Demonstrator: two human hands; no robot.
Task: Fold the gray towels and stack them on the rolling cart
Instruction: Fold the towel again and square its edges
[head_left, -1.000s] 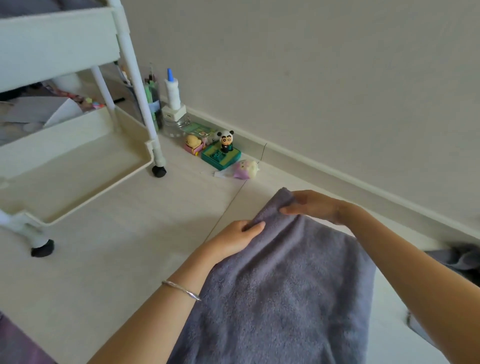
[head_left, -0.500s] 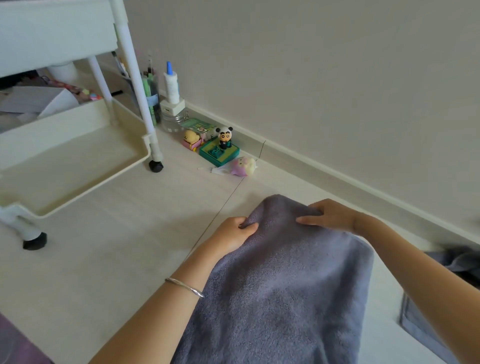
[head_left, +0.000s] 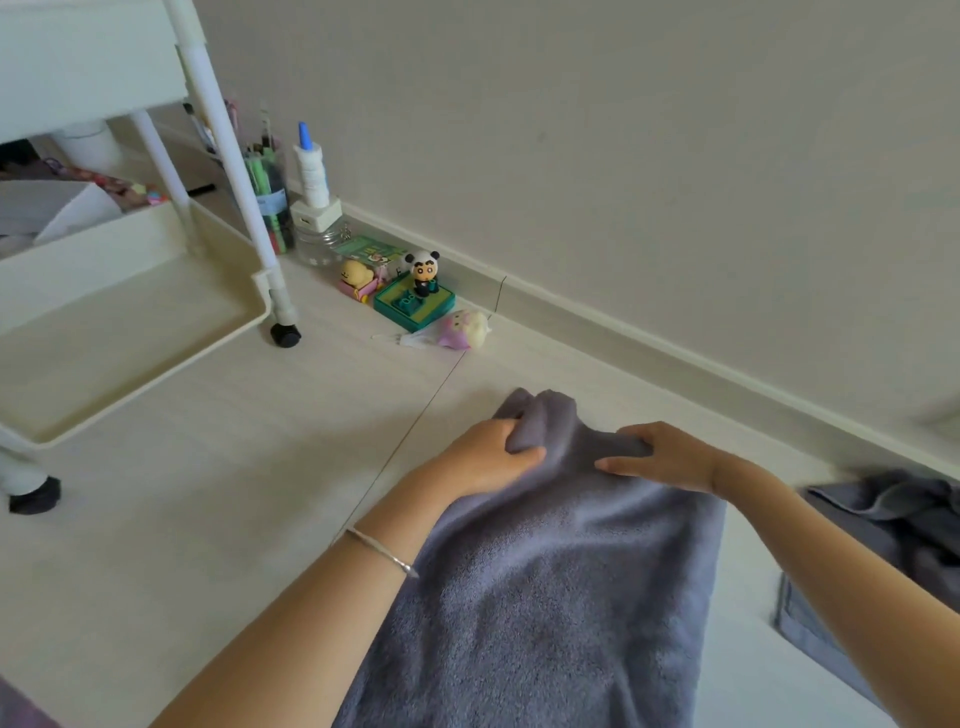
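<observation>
Towel (head_left: 545, 597) lies lengthwise on the floor (head_left: 208, 519), its far end bunched. The left hand (head_left: 483, 460) and right hand (head_left: 670, 457) both clench that end. Uneven pulling could skew the fold. The cart (head_left: 130, 322) waits at the floor's left edge.

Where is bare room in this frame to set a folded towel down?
The bottom tray of the cart is bare, as is the floor between it and the towel. Crowded: toys and pen cup along the wall; a second towel heap at right.
</observation>
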